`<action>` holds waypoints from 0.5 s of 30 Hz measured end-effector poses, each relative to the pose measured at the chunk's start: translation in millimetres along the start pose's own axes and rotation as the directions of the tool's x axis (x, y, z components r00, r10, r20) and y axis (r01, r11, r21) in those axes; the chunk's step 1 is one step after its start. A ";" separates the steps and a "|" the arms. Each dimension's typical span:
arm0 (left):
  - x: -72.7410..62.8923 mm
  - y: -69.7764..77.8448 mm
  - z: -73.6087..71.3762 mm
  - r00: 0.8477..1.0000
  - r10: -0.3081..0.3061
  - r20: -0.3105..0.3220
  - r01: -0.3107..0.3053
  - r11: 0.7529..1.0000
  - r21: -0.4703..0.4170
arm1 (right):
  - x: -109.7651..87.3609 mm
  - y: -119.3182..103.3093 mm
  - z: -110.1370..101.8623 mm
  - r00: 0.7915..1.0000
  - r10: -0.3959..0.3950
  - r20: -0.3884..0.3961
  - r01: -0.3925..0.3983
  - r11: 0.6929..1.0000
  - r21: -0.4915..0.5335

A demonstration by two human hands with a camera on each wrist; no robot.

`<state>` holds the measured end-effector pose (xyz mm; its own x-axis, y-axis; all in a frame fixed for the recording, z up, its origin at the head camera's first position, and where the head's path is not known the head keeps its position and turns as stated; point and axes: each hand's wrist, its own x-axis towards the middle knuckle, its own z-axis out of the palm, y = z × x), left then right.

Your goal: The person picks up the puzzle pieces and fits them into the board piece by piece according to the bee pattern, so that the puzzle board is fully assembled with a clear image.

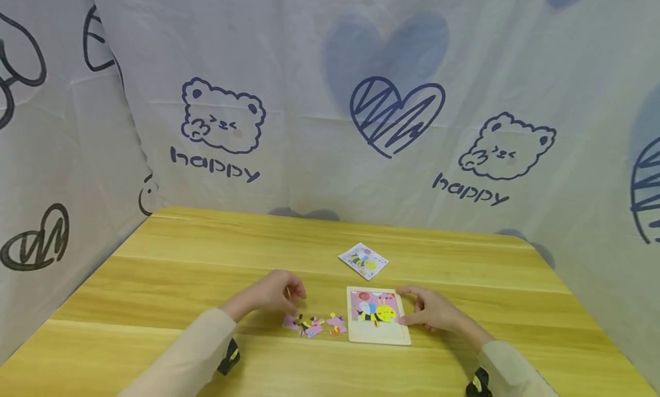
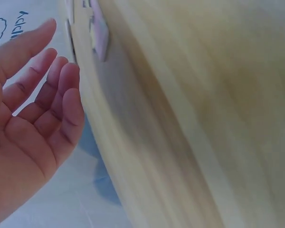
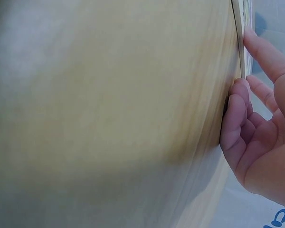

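In the head view my left hand hovers over loose jigsaw pieces; its fingers are loosely bent with nothing between them. The left wrist view shows its palm and spread thumb beside a pink piece. My right hand grips the right edge of a wooden puzzle board, thumb over the edge and index finger near the far corner. From the right wrist view, the other fingers curl beside that edge. A bee picture fills the board's upper part; bare wood shows along the bottom.
A small reference card with a bee picture lies behind the board. Everything rests on a yellow wood-grain table. A printed white cloth hangs behind it and along both sides.
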<state>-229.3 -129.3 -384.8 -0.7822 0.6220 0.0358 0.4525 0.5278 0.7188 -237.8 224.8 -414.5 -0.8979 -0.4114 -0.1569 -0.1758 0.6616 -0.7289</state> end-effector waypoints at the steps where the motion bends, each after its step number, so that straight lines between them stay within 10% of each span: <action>1: -0.7 -0.3 -0.2 1.000 -0.006 0.010 0.006 1.000 -0.007 | 0.0 -0.4 -0.1 1.000 0.004 -0.001 -0.004 1.000 -0.002; 15: -3.0 -10.8 1.8 0.987 -0.088 0.138 0.090 0.996 -0.006 | -1.3 -1.3 0.5 1.000 0.006 -0.020 -0.007 0.999 -0.035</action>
<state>-231.1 -135.9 -393.9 -0.7526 0.6468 -0.1233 0.3780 0.5777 0.7234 -236.2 224.1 -413.8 -0.9068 -0.3945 -0.1482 -0.1834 0.6861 -0.7040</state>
